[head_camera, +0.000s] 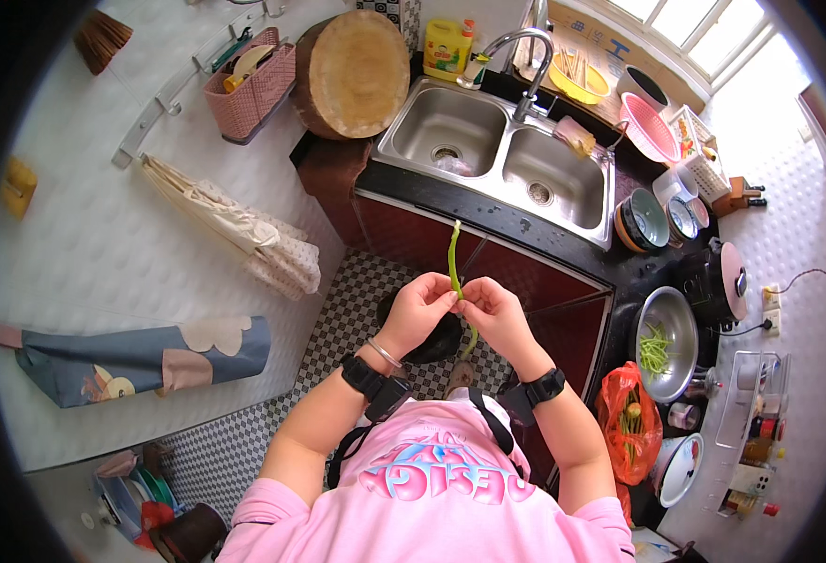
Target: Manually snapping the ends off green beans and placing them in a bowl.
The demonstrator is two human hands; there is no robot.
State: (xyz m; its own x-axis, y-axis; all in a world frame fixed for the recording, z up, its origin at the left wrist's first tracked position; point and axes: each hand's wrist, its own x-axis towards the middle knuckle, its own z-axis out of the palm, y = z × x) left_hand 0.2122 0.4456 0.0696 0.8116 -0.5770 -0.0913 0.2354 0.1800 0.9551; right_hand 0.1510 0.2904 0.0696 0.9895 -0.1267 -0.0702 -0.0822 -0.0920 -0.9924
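A long green bean is pinched at mid-length between the fingers of both hands. My left hand grips it from the left and my right hand from the right, with fingertips touching or nearly so. One end points up toward the sink; the lower end hangs below my fingers. Beneath the hands is a dark round container on the floor, partly hidden by them. To the right, a metal basin on the counter holds several green bean pieces.
Ahead is a double steel sink with a faucet. A red plastic bag, a rice cooker and stacked bowls line the right counter. A round wooden chopping block stands at the left; aprons hang on the wall.
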